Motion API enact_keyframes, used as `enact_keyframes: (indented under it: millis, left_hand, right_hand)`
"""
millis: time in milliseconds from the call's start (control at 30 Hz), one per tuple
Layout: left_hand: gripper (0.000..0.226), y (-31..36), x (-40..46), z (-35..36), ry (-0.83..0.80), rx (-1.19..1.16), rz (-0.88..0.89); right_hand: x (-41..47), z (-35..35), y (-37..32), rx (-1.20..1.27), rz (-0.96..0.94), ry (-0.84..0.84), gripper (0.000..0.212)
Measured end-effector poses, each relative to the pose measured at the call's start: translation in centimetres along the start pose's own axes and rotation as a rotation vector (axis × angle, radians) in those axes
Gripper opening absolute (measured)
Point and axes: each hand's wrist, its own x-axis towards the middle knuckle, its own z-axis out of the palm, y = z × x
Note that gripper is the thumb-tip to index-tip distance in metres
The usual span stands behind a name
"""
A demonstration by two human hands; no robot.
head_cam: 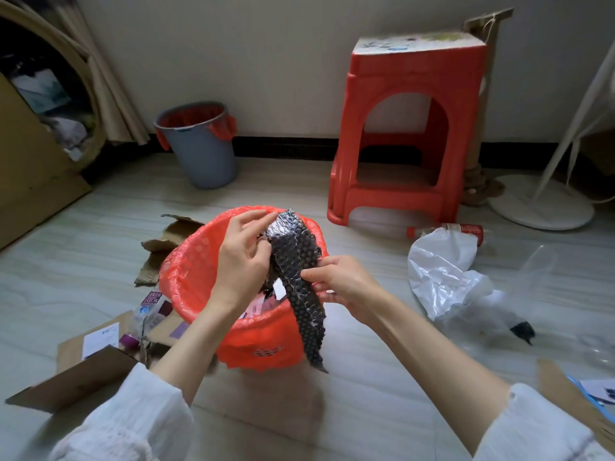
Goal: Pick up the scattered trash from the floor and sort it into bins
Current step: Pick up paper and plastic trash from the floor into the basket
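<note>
Hands, left (243,257) and right (339,281), pinch bubble wrap (299,274), seemingly above the red-lined bin (186,274).

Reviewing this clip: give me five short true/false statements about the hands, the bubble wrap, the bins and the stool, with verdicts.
1. Both hands hold the bubble wrap. True: the left hand and the right hand grip it.
2. The bubble wrap is over the grey bin. False: it is over the near bin with the red liner.
3. The grey bin stands by the wall. True.
4. The red stool lies on its side. False: it stands upright.
5. A bottle lies on the floor near the stool. True.
</note>
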Motion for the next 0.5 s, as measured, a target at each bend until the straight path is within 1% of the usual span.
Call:
enact_keyframes:
  millis: [67,100,133,167,200,233,300,400,467,500]
  left_hand:
    - [0.045,0.9,0.4,0.2,0.03,-0.23,-0.242]
    - [0.049,1.2,0.6,0.2,0.013,-0.304,-0.334]
    - [0.051,1.3,0.8,0.2,-0.03,-0.359,-0.4]
    - [0.048,1.2,0.9,0.2,-0.086,-0.398,-0.431]
    - [0.04,1.1,1.0,0.2,-0.133,-0.398,-0.426]
    - [0.031,0.9,0.9,0.2,-0.147,-0.348,-0.394]
    - [0.022,0.7,0.9,0.1,-0.094,-0.268,-0.333]
    - [0.022,0.8,1.2,0.2,0.009,-0.256,-0.279]
    - [0.025,0.8,1.3,0.0,0.058,-0.165,-0.174]
    - [0.025,0.8,1.2,-0.1,0.063,-0.108,-0.091]
  right_hand:
    - [-0.1,-0.2,-0.2,-0.051,-0.047,0.026,0.007]
    - [-0.1,-0.3,-0.2,-0.057,-0.057,0.034,0.008]
    - [-0.2,-0.4,-0.3,-0.042,-0.056,0.038,0.011]
    - [-0.3,-0.5,-0.3,-0.017,-0.051,0.039,0.012]
    - [-0.3,-0.6,-0.4,0.006,-0.046,0.035,0.012]
    - [-0.5,-0.7,-0.4,0.015,-0.039,0.021,0.01]
    - [-0.7,-0.9,-0.2,0.038,-0.01,-0.051,0.009]
    - [-0.9,-1.1,0.5,0.048,0.0,-0.16,0.015]
    - [-1.0,-1.2,0.7,0.015,-0.017,-0.156,0.012]
    - [-1.0,-1.3,0.6,0.001,-0.016,-0.139,0.011]
